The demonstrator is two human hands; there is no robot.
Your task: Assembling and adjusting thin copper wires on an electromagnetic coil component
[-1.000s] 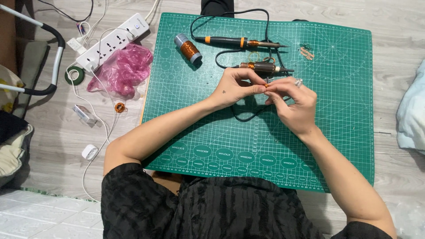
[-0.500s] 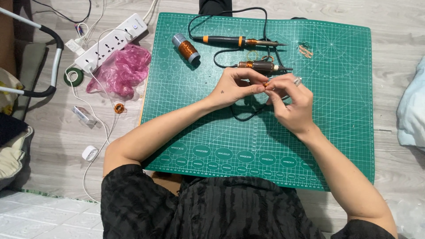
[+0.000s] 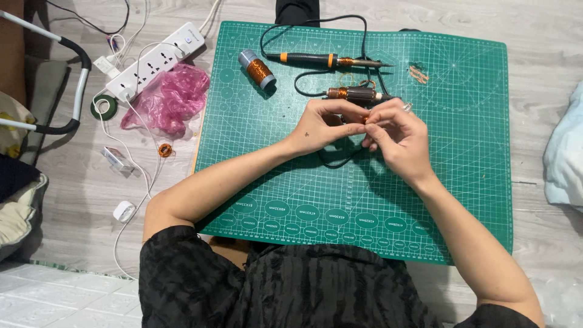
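While the hands had barely shifted over the last second, the left hand [image 3: 319,124] and right hand [image 3: 398,136] stayed pinched on a small copper piece [image 3: 365,119]. It sat between their fingertips above the mat [image 3: 461,158], just below the rotor [image 3: 355,93], so the fine work looked unfinished.

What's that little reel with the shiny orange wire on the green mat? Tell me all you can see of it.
The spool of copper wire lies on its side near the top left of the green cutting mat, slanting from upper left to lower right. It has a grey end cap and a dark one, with glossy copper-coloured winding between. Neither hand touches it; the soldering iron lies just to its right, apart from it.
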